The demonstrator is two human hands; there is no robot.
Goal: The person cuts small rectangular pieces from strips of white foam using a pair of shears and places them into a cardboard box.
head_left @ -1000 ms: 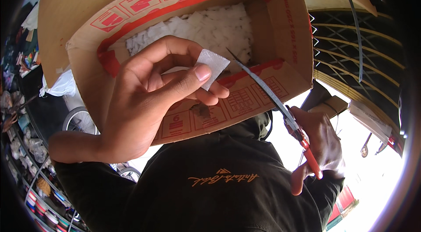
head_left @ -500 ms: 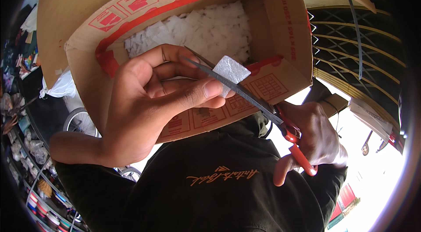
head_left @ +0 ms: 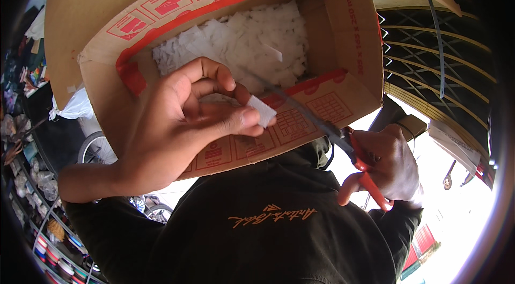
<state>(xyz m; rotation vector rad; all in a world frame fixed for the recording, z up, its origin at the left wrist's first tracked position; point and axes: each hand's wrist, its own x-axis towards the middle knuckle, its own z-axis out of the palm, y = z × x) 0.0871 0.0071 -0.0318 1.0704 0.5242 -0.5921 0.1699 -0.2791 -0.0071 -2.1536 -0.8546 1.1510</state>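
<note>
Metal folding grille (head_left: pixel 429 64) fills the right background, bright daylight at lower right; cluttered shelves of small goods (head_left: pixel 32 187) curve along the left rim, with a bicycle wheel (head_left: pixel 96 147) and a white plastic bag (head_left: pixel 75 107) near them. No counter visible; an open cardboard box (head_left: pixel 107 31) with red printed panels sits against the person's dark sweatshirt (head_left: pixel 257 230), its inside heaped with white cut pieces (head_left: pixel 241 42).

Left hand (head_left: pixel 177 128) is in front of the box's near flap, grip pinching a small white piece (head_left: pixel 261 110) between thumb and fingertips; the piece sticks out to the right, over the flap's edge.

Right hand (head_left: pixel 391 166) holds red-handled scissors (head_left: pixel 343 142), fingers through the loops, grip wrapped on the handles. Scissors' long axis runs diagonally: handles lower right, blades pointing upper left toward the white piece. Blade tips sit right beside or behind the piece; cannot tell whether they touch it. Blades look nearly together, blurred, so exact gap unclear.
</note>
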